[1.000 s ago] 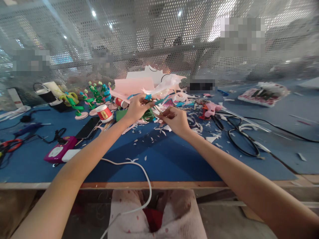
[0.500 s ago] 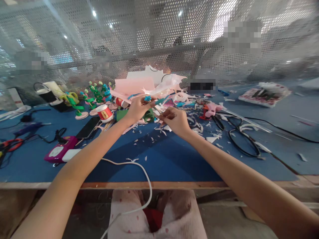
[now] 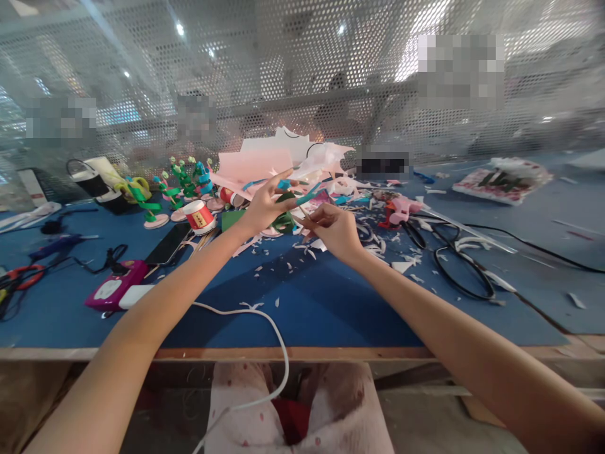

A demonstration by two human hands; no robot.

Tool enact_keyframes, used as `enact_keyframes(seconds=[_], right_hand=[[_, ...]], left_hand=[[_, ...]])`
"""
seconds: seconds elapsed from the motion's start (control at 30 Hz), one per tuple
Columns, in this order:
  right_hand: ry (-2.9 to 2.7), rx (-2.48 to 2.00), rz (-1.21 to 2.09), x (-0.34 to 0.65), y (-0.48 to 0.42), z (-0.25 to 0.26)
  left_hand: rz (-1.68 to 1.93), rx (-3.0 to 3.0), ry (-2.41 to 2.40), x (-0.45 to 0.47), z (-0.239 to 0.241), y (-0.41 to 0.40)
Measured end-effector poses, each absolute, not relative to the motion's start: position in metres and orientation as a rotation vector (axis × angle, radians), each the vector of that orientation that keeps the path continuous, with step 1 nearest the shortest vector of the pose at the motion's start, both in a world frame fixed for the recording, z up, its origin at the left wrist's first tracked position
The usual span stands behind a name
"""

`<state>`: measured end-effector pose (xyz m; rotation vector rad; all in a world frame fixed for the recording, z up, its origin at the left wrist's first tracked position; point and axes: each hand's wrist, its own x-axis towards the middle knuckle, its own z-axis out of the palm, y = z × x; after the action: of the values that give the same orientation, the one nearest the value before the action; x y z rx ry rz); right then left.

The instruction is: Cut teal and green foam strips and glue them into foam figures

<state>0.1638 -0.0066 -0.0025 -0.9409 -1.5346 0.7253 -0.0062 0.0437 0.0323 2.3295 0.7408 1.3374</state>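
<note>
My left hand (image 3: 262,205), thumb and fingers bent, holds a blue paper strip (image 3: 311,193) over the middle of the table. One end of the strip points toward my right hand, and a bit of blue shows between the fingers. My right hand (image 3: 336,230) is closed in a pinch on a thin stick (image 3: 303,213), which slants up toward the strip. Whether strip and stick touch, I cannot tell. Dark green paper (image 3: 283,222) lies just behind and below my left hand.
Green and blue spiral paper figures (image 3: 182,180) stand at the back left beside a red-and-white cup (image 3: 199,216). A phone (image 3: 169,243) and a purple power strip (image 3: 117,287) lie nearer. Pink sheets (image 3: 255,159), scraps, black cable (image 3: 466,287) and a pink glue gun (image 3: 405,208) surround the hands.
My left fingers have spread and lifted a little, and the blue strip shows longer and tilts up to the right. My right hand has hardly moved and keeps its pinch on the stick.
</note>
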Motion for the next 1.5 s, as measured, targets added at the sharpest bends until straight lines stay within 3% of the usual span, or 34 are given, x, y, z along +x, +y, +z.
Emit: enact_keyframes(seconds=[0.2, 0.43, 0.63, 0.83, 1.07, 1.5], right_hand=[[-1.484, -0.964, 0.627, 0.165, -0.007, -0.001], [-1.414, -0.999, 0.682, 0.167, -0.006, 0.002], [-1.423, -1.001, 0.623, 0.167, -0.003, -0.002], [-1.470, -1.037, 0.587, 0.169, -0.004, -0.001], [-1.472, -1.029, 0.594, 0.169, -0.006, 0.000], [-1.486, -1.035, 0.583, 0.168, -0.007, 0.001]], left_hand=[[1.452, 2.621, 0.817, -0.017, 0.021, 0.066], [1.903, 3.032, 0.829, -0.033, 0.038, 0.038], [1.581, 3.601, 0.586, -0.039, 0.035, 0.028], [1.239, 3.616, 0.734, -0.036, 0.031, 0.027], [1.098, 3.546, 0.818, -0.035, 0.033, 0.024], [1.154, 3.510, 0.760, -0.036, 0.032, 0.026]])
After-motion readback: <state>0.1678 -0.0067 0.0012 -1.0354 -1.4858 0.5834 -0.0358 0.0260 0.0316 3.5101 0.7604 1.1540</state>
